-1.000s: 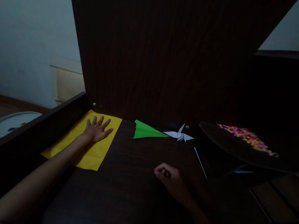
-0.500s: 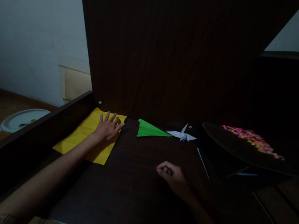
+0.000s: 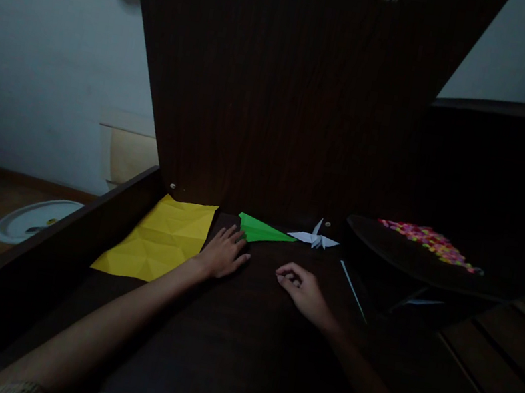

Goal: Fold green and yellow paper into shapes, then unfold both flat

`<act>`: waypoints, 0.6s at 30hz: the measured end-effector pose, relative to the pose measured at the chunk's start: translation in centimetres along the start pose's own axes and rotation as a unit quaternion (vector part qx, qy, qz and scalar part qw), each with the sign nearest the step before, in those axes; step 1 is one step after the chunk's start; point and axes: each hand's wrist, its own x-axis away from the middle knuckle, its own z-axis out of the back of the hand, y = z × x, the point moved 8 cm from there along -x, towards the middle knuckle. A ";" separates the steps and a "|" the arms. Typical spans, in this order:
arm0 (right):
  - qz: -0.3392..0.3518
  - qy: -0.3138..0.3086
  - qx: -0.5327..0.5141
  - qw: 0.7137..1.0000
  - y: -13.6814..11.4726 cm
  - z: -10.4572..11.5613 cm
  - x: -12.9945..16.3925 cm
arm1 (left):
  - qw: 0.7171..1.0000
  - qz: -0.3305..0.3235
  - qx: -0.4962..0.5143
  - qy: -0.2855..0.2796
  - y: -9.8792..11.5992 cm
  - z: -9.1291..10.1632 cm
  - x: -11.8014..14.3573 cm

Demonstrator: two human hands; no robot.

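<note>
My left hand (image 3: pixel 223 252) lies palm down with fingers stretched out, its fingertips at the wide left end of a green paper plane (image 3: pixel 261 230). To its left a yellow sheet of paper (image 3: pixel 162 233), marked with creases, lies spread on the dark wooden desk (image 3: pixel 216 344). My right hand (image 3: pixel 304 290) rests with its fingers curled in, and I see nothing in them. Beyond it, a white origami crane (image 3: pixel 314 239) stands by the back panel, at the green plane's narrow tip. A thin pale strip (image 3: pixel 352 290) lies to the right of my right hand.
Many small colourful pieces (image 3: pixel 431 243) are heaped on a rounded dark shelf (image 3: pixel 384 255) at the right. A raised side board (image 3: pixel 48 260) bounds the desk on the left. Past it, a white round tray (image 3: pixel 34 221) is low near the floor.
My left hand has moved right, off the yellow sheet and over to the green paper plane. My right hand stays nearly in place, still curled. The view has shifted slightly.
</note>
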 end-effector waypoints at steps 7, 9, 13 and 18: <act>0.103 0.063 0.194 0.974 -0.9 0.9 -3.4 | 0.998 -0.048 0.023 0.034 1.7 -0.7 1.4; 0.109 0.065 0.213 0.969 -0.5 0.8 -4.3 | 0.997 -0.046 0.027 0.054 1.4 0.3 1.6; 0.113 0.061 0.243 0.962 0.2 0.2 -5.6 | 0.994 -0.007 0.027 0.105 -1.5 3.2 1.5; 0.110 0.043 0.277 0.954 1.0 -1.2 -6.6 | 0.983 0.112 0.005 0.144 -8.9 4.8 2.5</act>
